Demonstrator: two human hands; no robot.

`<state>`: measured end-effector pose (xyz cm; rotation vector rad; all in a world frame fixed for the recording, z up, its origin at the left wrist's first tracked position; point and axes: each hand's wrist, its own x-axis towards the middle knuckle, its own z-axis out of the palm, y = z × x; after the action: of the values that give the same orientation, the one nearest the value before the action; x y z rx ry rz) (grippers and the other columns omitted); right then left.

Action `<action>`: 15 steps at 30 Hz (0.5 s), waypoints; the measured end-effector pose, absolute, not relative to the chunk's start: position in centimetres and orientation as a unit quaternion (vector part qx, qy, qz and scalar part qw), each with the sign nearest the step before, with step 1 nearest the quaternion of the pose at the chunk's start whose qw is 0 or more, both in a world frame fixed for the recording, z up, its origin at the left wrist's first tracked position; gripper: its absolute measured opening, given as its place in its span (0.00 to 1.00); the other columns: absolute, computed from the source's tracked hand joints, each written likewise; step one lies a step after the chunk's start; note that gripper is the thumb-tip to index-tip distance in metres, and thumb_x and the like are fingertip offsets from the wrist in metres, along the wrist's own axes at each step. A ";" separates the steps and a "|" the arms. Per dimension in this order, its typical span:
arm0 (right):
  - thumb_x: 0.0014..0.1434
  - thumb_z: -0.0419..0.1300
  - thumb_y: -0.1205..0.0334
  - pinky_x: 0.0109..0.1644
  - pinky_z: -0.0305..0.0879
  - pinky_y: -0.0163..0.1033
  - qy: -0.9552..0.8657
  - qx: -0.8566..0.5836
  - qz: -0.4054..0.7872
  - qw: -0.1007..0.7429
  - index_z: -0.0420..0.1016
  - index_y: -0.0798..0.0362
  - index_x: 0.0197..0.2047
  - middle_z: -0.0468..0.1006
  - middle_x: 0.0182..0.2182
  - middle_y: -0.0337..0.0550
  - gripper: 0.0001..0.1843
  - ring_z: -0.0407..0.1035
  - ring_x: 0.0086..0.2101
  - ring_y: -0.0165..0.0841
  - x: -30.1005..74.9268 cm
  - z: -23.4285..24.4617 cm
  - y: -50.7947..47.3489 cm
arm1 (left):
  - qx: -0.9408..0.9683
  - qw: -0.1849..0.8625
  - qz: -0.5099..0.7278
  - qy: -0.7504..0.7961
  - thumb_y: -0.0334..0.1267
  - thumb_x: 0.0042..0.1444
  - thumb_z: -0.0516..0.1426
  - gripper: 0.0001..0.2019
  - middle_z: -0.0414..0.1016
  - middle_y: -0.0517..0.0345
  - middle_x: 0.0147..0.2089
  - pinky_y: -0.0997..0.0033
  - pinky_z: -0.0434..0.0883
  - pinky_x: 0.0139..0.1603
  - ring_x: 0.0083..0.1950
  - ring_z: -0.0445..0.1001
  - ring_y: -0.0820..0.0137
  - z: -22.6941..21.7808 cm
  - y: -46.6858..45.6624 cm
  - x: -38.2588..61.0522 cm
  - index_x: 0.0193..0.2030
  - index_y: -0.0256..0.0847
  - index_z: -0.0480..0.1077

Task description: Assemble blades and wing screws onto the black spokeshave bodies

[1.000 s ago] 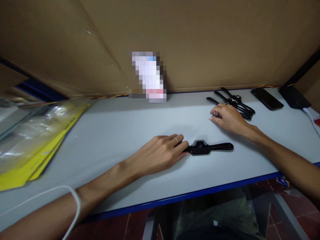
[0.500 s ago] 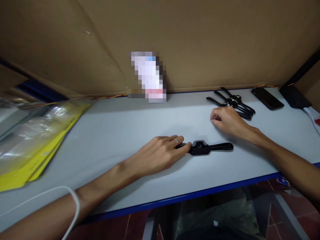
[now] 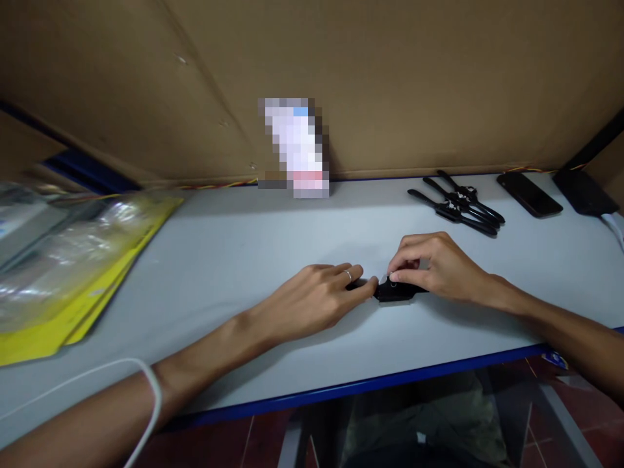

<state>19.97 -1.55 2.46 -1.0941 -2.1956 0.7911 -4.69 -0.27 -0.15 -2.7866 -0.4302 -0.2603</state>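
A black watch lies flat on the white table, close to the front edge. My left hand, with a ring on one finger, rests palm down on the watch's left strap and pins it with the fingertips. My right hand covers the right strap. Its thumb and fingers are pinched together on top of the watch body. A small pale spot shows at those fingertips; I cannot tell what it is.
Several more black watches lie in a heap at the back right, beside a dark phone and a black device. Clear bags with yellow backing cover the left end. Cardboard walls the back. A white cable crosses my left forearm.
My right hand has come from beside the heap of watches, down and left, onto the watch body. My left hand has stayed on the strap.
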 end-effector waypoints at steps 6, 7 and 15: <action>0.57 0.65 0.72 0.34 0.59 0.34 -0.834 -0.401 0.279 0.256 0.82 0.54 0.32 0.76 0.27 0.37 0.05 0.66 0.27 0.26 19.8 1.9 -1.6 | -0.973 0.152 -0.091 -0.148 0.24 0.64 0.47 0.14 0.70 0.59 0.34 0.70 0.64 0.25 0.25 0.68 0.73 -0.2 -0.3 -4.7 0.53 0.37 0.65; 0.57 0.65 0.72 0.35 0.59 0.34 -0.838 -0.401 0.267 0.254 0.82 0.54 0.32 0.76 0.28 0.37 0.05 0.66 0.28 0.26 19.8 1.9 -1.6 | -0.973 0.153 -0.090 -0.148 0.24 0.64 0.47 0.14 0.70 0.59 0.34 0.70 0.64 0.25 0.25 0.68 0.73 -0.2 -0.3 -4.7 0.53 0.37 0.65; 0.64 0.59 0.68 0.38 0.61 0.37 -0.890 -0.361 0.179 0.213 0.80 0.55 0.36 0.75 0.30 0.42 0.08 0.67 0.33 0.32 19.6 1.3 -2.0 | -0.972 0.160 -0.089 -0.150 0.23 0.63 0.46 0.15 0.71 0.59 0.34 0.69 0.65 0.24 0.25 0.68 0.73 -0.2 -0.3 -4.7 0.52 0.37 0.64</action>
<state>19.59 -1.98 1.31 -1.0010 -2.4704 0.4967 -4.66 -0.30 -0.19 -2.7750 -0.4285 -0.2531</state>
